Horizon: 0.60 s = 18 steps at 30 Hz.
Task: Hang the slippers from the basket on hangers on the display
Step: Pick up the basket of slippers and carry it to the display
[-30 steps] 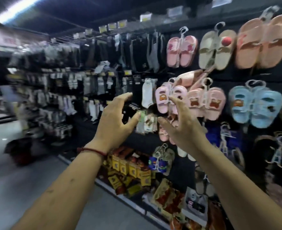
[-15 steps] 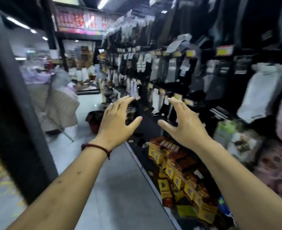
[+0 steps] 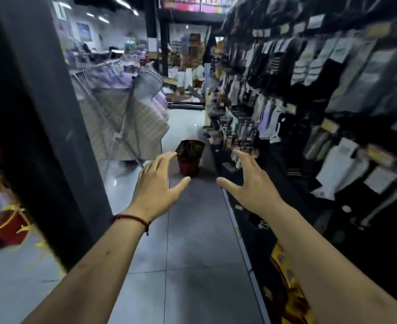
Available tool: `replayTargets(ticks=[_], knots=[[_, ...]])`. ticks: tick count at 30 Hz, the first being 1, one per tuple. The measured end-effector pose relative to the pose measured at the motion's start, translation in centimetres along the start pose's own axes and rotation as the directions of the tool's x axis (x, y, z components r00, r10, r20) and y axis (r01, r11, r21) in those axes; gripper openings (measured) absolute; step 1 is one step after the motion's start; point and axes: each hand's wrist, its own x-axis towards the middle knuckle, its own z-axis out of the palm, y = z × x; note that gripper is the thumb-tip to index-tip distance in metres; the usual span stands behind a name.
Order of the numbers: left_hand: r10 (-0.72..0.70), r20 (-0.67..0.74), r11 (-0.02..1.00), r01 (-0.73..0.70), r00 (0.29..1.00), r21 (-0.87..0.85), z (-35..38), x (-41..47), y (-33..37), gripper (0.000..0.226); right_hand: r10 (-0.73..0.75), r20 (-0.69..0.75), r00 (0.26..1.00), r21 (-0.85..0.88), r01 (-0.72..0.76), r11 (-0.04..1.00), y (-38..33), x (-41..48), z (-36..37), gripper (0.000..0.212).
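Two bare hands reach forward at mid-height over the aisle, palms down and turned slightly toward each other. The left hand (image 3: 156,185) has its fingers straight and loosely spread with the thumb angled inward. It grips nothing and touches nothing. The right hand (image 3: 251,183) mirrors it, with fingers splayed wide and the thumb pointing toward the left thumb, and it too holds nothing. A clear gap separates the two thumbs. A red string bracelet (image 3: 132,218) circles the left wrist.

The basket (image 3: 188,166) stands on the grey tiled floor (image 3: 192,265) further down the aisle, well beyond the hands, and appears in the gap between them. It sits upright with its mouth facing up and a red body below a darker top. Blur hides which way its longer side runs, and its dark contents cannot be made out. It sits just beside the foot of the sock wall (image 3: 321,73), which runs along the right side packed with hanging pairs in white, grey and black.

A broad dark pillar (image 3: 36,127) fills the left. Past it, pale striped and lilac garments (image 3: 127,113) hang on a rack. Yellow packs (image 3: 286,284) lie low on the right, under the right forearm.
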Motion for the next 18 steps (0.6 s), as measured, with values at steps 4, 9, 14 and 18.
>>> replayTargets(ticks=[4, 9, 14, 18], knots=[[-0.072, 0.024, 0.997, 0.072, 0.997, 0.007, 5.2, 10.2, -4.5, 0.067, 0.061, 0.037, 0.997, 0.082, -0.063, 0.995, 5.4, 11.8, 3.0, 0.084], [-0.152, 0.045, 0.988, 0.152, 0.987, -0.014, 14.9, 22.7, -10.2, 0.067, 0.104, 0.090, 0.991, 0.173, -0.118, 0.978, 14.2, 26.4, 8.6, 0.085], [-0.205, 0.048, 0.978, 0.206, 0.978, -0.015, 25.0, 35.8, -16.9, 0.070, 0.095, 0.174, 0.980, 0.209, -0.131, 0.969, 23.3, 43.0, 14.0, 0.086], [-0.300, 0.055, 0.953, 0.302, 0.952, -0.033, 30.9, 46.7, -21.9, 0.072, 0.083, 0.262, 0.962, 0.222, -0.144, 0.964, 27.9, 57.8, 17.1, 0.088]])
